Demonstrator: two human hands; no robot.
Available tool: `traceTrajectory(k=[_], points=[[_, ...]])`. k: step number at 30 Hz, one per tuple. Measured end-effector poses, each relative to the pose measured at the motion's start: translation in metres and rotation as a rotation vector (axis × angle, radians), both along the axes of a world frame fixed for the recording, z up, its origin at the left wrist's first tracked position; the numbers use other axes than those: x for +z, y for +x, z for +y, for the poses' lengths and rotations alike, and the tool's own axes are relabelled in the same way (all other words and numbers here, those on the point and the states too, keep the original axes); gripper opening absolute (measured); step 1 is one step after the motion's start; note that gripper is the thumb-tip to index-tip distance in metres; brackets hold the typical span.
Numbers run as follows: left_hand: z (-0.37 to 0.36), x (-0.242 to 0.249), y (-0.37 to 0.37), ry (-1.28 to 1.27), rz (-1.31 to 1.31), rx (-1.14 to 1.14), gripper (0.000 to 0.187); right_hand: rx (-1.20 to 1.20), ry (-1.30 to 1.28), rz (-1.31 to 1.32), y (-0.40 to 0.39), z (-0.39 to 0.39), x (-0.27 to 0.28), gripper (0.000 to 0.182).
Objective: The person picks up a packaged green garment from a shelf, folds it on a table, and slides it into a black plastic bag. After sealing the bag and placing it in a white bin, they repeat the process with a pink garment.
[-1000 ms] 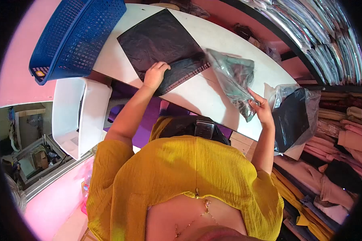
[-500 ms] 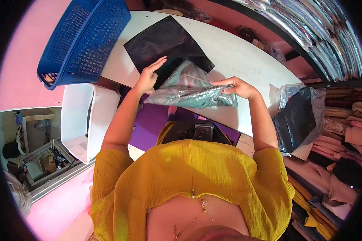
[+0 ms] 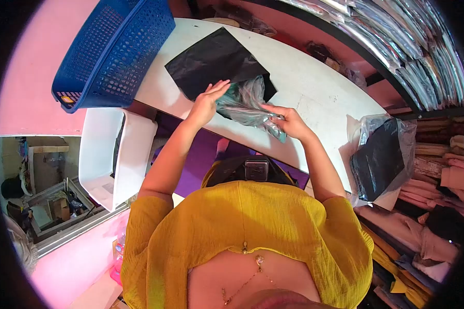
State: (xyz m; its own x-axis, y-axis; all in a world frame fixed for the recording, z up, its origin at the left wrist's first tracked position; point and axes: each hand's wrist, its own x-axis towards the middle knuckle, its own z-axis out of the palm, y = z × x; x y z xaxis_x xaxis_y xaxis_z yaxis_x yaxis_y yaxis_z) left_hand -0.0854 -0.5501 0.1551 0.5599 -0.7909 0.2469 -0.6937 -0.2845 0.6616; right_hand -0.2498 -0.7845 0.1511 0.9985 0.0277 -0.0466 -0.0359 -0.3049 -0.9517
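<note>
A crumpled clear plastic bag with something greenish in it (image 3: 250, 105) lies between my hands, over the near corner of a flat black sheet or bag (image 3: 214, 56) on the white table (image 3: 314, 77). My left hand (image 3: 207, 104) rests against the bag's left side, its fingers extended and close together, not wrapped round anything. On the right side, my right hand (image 3: 288, 121) pinches the bag's edge between thumb and fingers.
A blue perforated basket (image 3: 121, 56) stands at the upper left, above a white bin (image 3: 134, 154). Black items in clear plastic (image 3: 379, 159) lie at the table's right end. Packaged items (image 3: 412, 67) fill a shelf at upper right; folded cloth (image 3: 423, 190) is stacked below.
The clear bag has been bunched into a smaller, narrower bundle. My left hand has moved right, onto its side, and my right hand has shifted slightly left and down.
</note>
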Motion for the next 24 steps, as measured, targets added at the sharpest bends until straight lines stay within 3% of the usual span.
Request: traceTrajectory(k=[13, 15, 17, 19, 21, 22, 24], points=[[-0.004, 0.030, 0.000, 0.022, -0.026, -0.154, 0.065, -0.097, -0.292, -0.107, 0.020, 0.023, -0.004, 0.056], [-0.001, 0.028, -0.001, -0.020, -0.187, -0.179, 0.061, -0.128, -0.240, -0.139, 0.019, 0.022, -0.008, 0.056], [0.000, 0.023, -0.016, -0.237, -0.286, 0.187, 0.063, -0.142, -0.198, -0.143, 0.019, 0.023, -0.015, 0.056], [-0.003, -0.007, -0.035, -0.399, -0.078, 0.631, 0.077, -0.162, -0.156, -0.154, 0.023, 0.023, -0.022, 0.056], [-0.003, -0.051, -0.038, -0.593, 0.619, 0.853, 0.076, -0.135, -0.065, -0.098, 0.026, 0.024, -0.026, 0.054], [0.002, -0.058, -0.039, -0.595, 0.621, 0.853, 0.076, -0.134, -0.067, -0.097, 0.028, 0.025, -0.026, 0.054], [0.010, -0.064, -0.040, -0.479, 0.678, 0.606, 0.078, -0.149, 0.095, 0.011, 0.036, 0.029, -0.025, 0.054]])
